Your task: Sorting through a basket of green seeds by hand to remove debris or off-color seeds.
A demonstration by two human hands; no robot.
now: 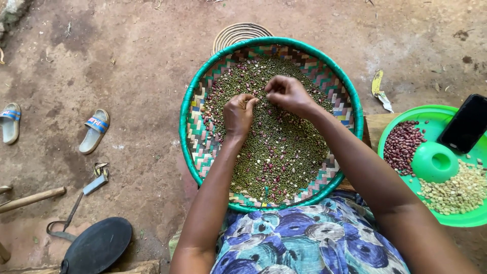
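both hands sit over the middle of the woven tray (193,127): my left hand (238,115) is curled with fingertips pinched on something small, too tiny to tell what, and my right hand (288,94) is likewise bunched, fingertips together just above the mixed grains (276,147). i judge these grains light, hard and smooth, quick to roll or slip, so a fingertip pinch on single pieces suits them better than a grab. they lie as a loose heap of small green seeds with reddish and pale beans scattered through, filling the tray's centre. the tray looks stiff but light, best held by its green rim. to the right a green plate (401,117) holds separate piles of red beans (402,144) and pale kernels (459,190), with a dark phone (466,123) resting on its edge. sandals (95,131) lie on the dirt at left.
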